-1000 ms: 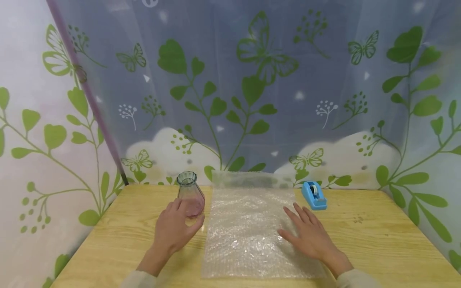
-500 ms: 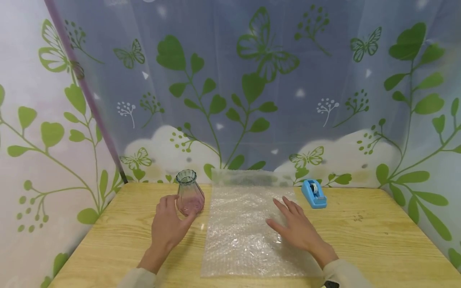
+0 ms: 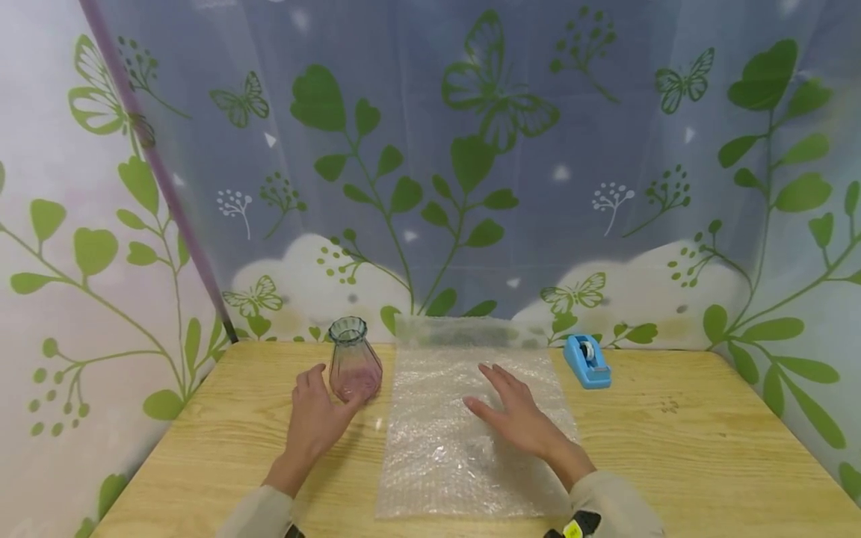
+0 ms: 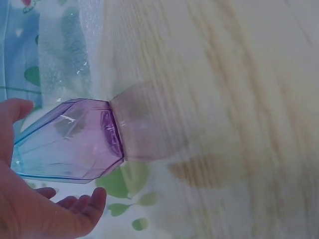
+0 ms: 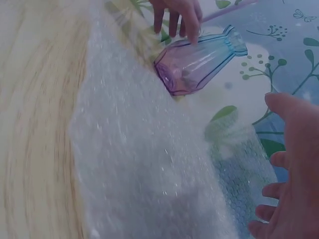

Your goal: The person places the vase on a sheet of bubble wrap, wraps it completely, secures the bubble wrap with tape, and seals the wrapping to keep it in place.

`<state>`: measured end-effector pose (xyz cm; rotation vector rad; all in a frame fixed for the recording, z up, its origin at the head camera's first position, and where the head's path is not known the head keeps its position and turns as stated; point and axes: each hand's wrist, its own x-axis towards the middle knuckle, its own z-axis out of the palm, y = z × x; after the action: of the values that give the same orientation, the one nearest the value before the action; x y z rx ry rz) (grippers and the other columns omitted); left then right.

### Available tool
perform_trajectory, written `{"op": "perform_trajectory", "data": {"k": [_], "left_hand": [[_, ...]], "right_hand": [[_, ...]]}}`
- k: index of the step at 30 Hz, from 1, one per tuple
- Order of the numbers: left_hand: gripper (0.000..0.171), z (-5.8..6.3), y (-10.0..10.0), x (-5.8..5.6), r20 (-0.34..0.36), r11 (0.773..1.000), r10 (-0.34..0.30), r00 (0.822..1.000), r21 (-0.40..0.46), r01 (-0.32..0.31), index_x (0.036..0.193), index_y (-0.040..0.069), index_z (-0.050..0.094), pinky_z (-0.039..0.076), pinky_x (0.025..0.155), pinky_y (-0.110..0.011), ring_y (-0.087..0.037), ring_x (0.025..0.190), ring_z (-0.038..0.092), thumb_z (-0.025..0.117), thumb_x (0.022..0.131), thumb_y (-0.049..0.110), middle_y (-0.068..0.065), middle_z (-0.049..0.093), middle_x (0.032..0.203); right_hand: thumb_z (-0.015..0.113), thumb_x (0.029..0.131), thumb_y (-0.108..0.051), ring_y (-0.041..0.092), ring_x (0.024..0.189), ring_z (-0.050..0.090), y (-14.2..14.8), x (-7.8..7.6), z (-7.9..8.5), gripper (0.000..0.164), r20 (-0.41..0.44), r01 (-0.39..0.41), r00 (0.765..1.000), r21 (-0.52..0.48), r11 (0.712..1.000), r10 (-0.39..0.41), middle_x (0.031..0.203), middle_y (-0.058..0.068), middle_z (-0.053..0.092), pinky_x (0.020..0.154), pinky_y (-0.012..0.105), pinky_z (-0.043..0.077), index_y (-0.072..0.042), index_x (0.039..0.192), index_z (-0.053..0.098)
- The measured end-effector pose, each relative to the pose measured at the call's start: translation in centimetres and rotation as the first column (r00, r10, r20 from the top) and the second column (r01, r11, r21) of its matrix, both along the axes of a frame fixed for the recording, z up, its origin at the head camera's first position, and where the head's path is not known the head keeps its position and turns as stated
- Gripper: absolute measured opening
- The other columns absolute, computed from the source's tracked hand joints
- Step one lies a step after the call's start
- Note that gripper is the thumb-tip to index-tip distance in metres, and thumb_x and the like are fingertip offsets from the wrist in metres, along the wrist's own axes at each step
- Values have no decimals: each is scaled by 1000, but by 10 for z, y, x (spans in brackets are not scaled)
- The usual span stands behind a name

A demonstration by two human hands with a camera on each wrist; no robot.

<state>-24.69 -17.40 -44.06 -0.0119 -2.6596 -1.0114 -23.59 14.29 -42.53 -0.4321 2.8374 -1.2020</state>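
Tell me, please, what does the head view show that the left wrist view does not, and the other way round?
Only the head view: a blue wedge-shaped tape dispenser, the person's right hand and the pale beige cloth sleeves.

Only the left wrist view: a distinct pinkish reflection on the tabletop, beyond the vase's base.

Both: the left hand, the see-through faceted vase, bluish above and pink below, some clear bubble wrap, the light wood-grain tabletop and the leaf-printed curtain.
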Motion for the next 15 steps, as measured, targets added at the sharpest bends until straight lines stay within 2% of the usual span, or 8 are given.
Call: {"op": "perform_trajectory", "data": {"k": [4, 8, 11, 15], "left_hand": [[91, -4, -1, -6, 66, 999, -6, 998, 54, 2, 139, -13, 23, 35, 96, -60, -48, 121, 32, 68, 84, 44, -34, 31, 133], [100, -6, -2, -10, 114, 993, 24, 993, 112, -37, 141, -12, 15, 33, 97, -61, -51, 121, 30, 71, 81, 44, -35, 30, 132], [103, -6, -1, -13, 123, 989, 37, 992, 137, -54, 142, -12, 13, 32, 96, -61, -51, 120, 31, 73, 80, 45, -35, 31, 130], [104, -7, 0, -20, 120, 987, 21, 993, 158, -40, 141, -12, 17, 33, 96, -61, -50, 119, 35, 75, 77, 45, -35, 32, 129]], "right_hand": [[53, 92, -54, 41, 140, 11, -10, -2, -2, 76, 28, -4, 1000, -72, 997, 6, 155, 17, 19, 105, 64, 17, -14, 150, 29], [54, 92, -53, 38, 140, 12, -20, -5, -3, 75, 35, -15, 999, -108, 994, 19, 154, 15, 23, 106, 62, 18, -14, 150, 29], [54, 92, -53, 37, 140, 14, -26, -6, -3, 74, 43, -28, 998, -138, 990, 35, 153, 12, 25, 106, 61, 20, -15, 150, 29], [54, 92, -53, 35, 140, 15, -32, -9, -6, 73, 60, -19, 998, -167, 986, 29, 153, 8, 26, 106, 60, 20, -18, 150, 29]]}}
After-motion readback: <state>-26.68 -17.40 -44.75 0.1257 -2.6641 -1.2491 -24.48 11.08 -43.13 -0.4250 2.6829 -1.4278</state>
